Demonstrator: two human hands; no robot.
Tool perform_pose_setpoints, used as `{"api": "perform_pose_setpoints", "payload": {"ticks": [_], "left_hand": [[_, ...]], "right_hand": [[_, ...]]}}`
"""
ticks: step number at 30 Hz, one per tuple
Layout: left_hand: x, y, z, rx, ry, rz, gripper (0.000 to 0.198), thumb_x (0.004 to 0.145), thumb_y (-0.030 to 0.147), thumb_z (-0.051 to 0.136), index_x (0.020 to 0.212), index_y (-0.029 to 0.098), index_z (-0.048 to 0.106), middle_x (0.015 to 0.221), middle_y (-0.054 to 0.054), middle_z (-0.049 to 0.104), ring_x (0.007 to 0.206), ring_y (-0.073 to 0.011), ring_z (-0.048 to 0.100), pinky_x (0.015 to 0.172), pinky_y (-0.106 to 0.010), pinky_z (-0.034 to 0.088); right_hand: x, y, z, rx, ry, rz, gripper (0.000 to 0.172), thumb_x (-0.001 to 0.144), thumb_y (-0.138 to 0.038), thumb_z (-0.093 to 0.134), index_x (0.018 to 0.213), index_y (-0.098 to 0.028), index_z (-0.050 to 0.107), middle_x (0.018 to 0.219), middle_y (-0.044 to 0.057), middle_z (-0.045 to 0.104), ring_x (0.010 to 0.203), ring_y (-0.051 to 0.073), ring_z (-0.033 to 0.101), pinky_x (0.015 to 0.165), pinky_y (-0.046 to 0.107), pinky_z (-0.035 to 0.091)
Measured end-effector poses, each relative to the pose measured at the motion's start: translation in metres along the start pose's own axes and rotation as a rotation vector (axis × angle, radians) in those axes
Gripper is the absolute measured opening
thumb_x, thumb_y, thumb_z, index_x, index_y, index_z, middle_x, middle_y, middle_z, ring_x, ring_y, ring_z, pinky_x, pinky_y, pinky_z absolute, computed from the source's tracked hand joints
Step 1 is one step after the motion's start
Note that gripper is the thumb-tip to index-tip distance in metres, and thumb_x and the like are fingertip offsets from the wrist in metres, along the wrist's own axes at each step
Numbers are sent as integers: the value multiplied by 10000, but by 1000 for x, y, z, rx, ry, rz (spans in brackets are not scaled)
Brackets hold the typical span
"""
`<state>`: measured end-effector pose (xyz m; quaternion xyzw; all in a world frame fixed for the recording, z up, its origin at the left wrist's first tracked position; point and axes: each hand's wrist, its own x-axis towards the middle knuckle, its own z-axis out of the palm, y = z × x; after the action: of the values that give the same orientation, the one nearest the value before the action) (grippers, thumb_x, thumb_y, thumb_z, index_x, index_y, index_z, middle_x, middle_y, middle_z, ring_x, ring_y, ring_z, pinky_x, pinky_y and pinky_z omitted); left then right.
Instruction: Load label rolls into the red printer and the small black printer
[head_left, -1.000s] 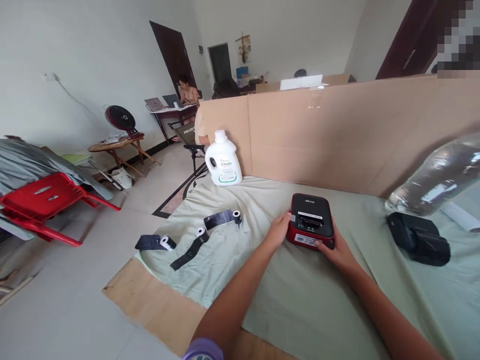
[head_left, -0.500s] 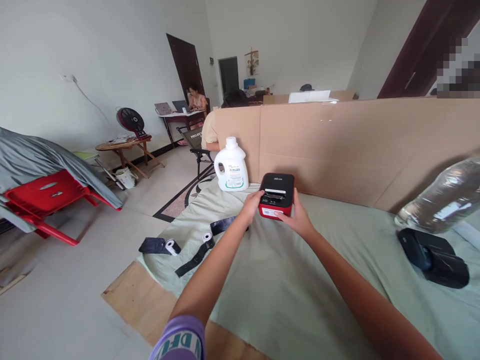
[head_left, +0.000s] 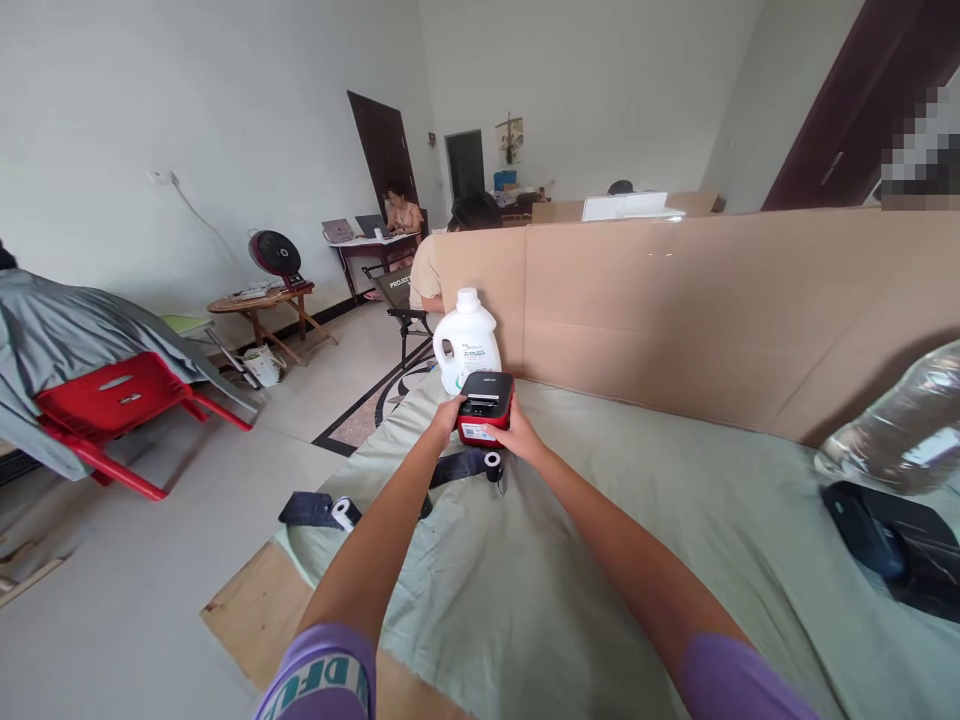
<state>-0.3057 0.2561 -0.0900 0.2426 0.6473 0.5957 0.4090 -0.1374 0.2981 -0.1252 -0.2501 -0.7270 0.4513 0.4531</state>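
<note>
A small red and black label printer [head_left: 487, 385] is held between my two hands, just in front of a white detergent jug [head_left: 469, 335] whose lower right it partly covers. My left hand [head_left: 445, 418] grips the printer's left side. On the opposite side, my right hand [head_left: 519, 433] holds it with the thumb across the front. Whether its base touches the cloth, I cannot tell. Close below it lies a small roll [head_left: 493, 463] with a dark strip. Farther left is another roll [head_left: 346, 514] with a dark strip; my left forearm hides part of that area.
A green cloth [head_left: 637, 500] covers the wooden board [head_left: 251, 600]. Cardboard [head_left: 637, 310] stands along the back. At right are a black device [head_left: 892, 550] and a clear plastic-wrapped bundle [head_left: 900, 430]. A seated person [head_left: 427, 275] is behind the cardboard; another person [head_left: 403, 215] sits farther back.
Both hands have moved left with the printer, from the right of the jug to in front of it. My view has shifted slightly.
</note>
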Motion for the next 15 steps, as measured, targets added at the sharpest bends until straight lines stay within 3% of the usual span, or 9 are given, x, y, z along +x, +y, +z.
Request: {"api": "perform_pose_setpoints", "payload": {"ticks": [5,9,12,15], "left_hand": [[11,-5,-8,28,33,-33,269,800,365,665,908,120,680,762,-64,725,600,-154,639,616,-256,506],[9,-4,-5,49,47,-46,239,793,348,663,869,122,678,727,-57,709,604,-159,635,621,-255,499],[-1,3,-2,65,89,-16,215,794,325,653,844,117,676,748,-82,713,663,-195,664,675,-298,524],[-23,9,0,65,189,105,172,833,273,596,928,142,656,905,-85,727,888,-212,688,837,-315,526]], "right_hand": [[5,4,3,28,-25,64,950,672,-330,829,1502,-228,379,1432,104,558,1343,322,499,1137,530,382],[-13,11,-14,17,-102,242,844,761,-427,761,1506,-263,400,1475,79,532,1372,310,485,1150,528,374],[-53,10,-46,-24,-157,313,773,827,-501,679,1509,-256,409,1541,90,451,1390,309,472,1143,515,389],[-114,-1,-110,-147,-146,275,695,856,-515,633,1473,-242,466,1526,111,469,1350,306,519,1128,500,410]]}}
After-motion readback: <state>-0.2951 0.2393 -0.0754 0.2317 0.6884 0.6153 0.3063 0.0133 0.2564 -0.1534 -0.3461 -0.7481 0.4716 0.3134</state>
